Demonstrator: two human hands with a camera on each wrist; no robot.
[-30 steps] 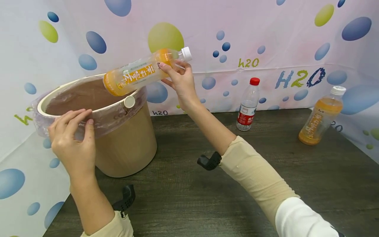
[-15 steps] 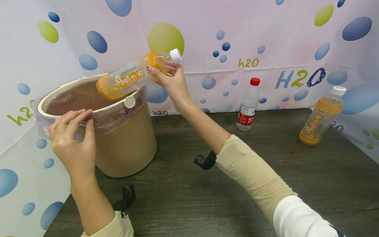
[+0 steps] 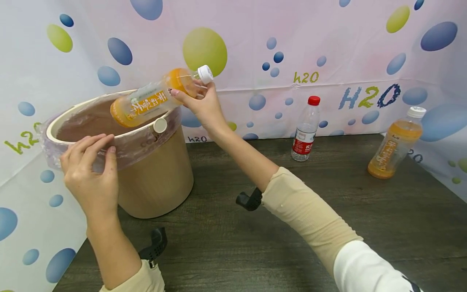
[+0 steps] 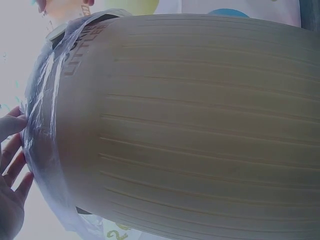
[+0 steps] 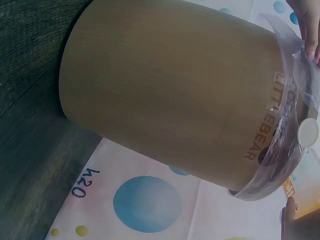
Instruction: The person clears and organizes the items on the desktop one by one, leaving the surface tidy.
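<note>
A beige trash bin (image 3: 157, 178) with a clear plastic liner (image 3: 135, 148) folded over its rim stands at the left. My left hand (image 3: 91, 174) holds the near rim, with fingertips over the edge and thumb on the outer side. My right hand (image 3: 204, 105) grips a clear plastic drink bottle (image 3: 146, 103) with an orange label near its white cap. The bottle tilts, base down to the left, over the bin's opening. In the right wrist view the right hand (image 5: 299, 222) shows only at the lower corner, beside the bottle.
A clear water bottle (image 3: 305, 129) with a red cap and label stands on the dark wood table (image 3: 226, 239) at centre right. Farther right stands another orange-labelled bottle (image 3: 395, 144). A patterned sheet (image 3: 248, 24) hangs behind the table.
My right hand has carried the orange-labelled bottle left and downward, so its base now overlaps the bin's opening more. The left hand has stayed at the rim.
</note>
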